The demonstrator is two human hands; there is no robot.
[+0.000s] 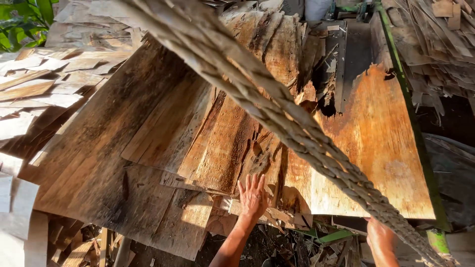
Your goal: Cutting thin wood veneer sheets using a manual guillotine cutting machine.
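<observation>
My left hand lies flat, fingers spread, on the near edge of the wood sheets. Right of it, my right hand sits partly behind a thick braided rope; its grip is hidden.

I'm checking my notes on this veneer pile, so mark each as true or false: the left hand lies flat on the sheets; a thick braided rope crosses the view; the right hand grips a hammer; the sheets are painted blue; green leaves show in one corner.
1. The left hand lies flat, fingers spread, on the wood sheets. True.
2. A thick braided rope crosses the view diagonally. True.
3. The right hand grips a hammer. False: no hammer shows; it is at the lower edge of the large orange-brown sheet, near the rope.
4. The sheets are painted blue. False: they are bare brown and orange wood.
5. Green leaves show in the upper left corner. True.
</observation>
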